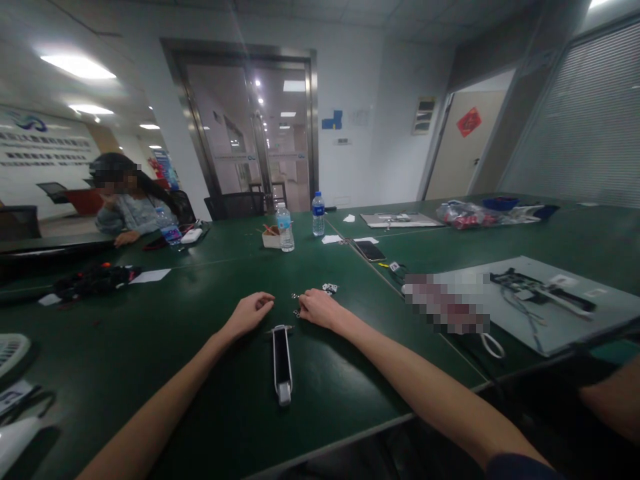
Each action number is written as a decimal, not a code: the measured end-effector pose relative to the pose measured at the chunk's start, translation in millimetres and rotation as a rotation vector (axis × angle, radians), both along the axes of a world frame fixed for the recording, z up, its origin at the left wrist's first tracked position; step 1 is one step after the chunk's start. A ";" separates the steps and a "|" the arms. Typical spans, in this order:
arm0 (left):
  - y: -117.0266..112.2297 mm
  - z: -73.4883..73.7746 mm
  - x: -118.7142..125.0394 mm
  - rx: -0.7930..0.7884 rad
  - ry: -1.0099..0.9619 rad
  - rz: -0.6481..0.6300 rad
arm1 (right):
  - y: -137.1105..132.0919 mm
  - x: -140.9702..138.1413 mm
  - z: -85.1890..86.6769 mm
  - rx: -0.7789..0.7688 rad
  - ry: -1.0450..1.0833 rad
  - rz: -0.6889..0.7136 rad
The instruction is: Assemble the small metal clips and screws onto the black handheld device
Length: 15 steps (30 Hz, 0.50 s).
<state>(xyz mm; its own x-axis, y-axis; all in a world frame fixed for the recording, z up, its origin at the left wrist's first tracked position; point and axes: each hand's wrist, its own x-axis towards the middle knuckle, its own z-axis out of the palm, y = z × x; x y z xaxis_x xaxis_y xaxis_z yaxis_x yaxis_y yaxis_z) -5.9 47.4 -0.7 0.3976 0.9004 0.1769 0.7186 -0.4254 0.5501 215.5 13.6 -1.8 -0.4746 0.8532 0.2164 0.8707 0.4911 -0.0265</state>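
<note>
My left hand (250, 312) rests low over the green table, fingers loosely bent and thumb apart, with nothing visible in it. My right hand (317, 308) is closed, its fingertips pressed together down at the tabletop among tiny black-and-white pieces. What those fingers pinch, if anything, is too small to make out. One such piece (296, 313) shows at the fingertips, and a little pile of similar pieces (330, 289) lies just behind the hand. Between my forearms lies a long white-framed device (283, 367) with a black inset and a thin metal crossbar at its far end.
Water bottles (285, 230) and a small box (271, 239) of sticks stand farther back. A phone (370, 251) lies right of them. A grey board (535, 300) with electronics is at right; dark cables (97, 283) lie left. Another person (135, 200) sits at far left.
</note>
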 end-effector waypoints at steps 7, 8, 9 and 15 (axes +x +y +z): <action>38.3 -6.1 17.6 0.030 0.098 -0.116 | 1.0 0.1 -7.1 0.033 0.046 -0.076; 41.4 -5.6 19.8 0.026 0.121 -0.129 | 0.8 -0.1 -7.5 0.035 0.049 -0.073; 44.0 -4.6 22.4 0.027 0.153 -0.141 | 0.6 -0.4 -7.6 0.036 0.052 -0.072; 51.6 8.7 46.8 0.041 0.338 -0.195 | -2.3 -1.2 -6.2 0.023 0.062 -0.085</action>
<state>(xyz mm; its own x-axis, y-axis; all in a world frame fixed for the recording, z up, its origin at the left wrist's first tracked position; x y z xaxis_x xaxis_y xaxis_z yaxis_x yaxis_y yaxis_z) 40.8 99.0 7.9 0.6021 0.7974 0.0407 0.7601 -0.5881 0.2762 214.2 11.4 -8.0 -0.3860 0.8841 0.2633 0.9062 0.4169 -0.0713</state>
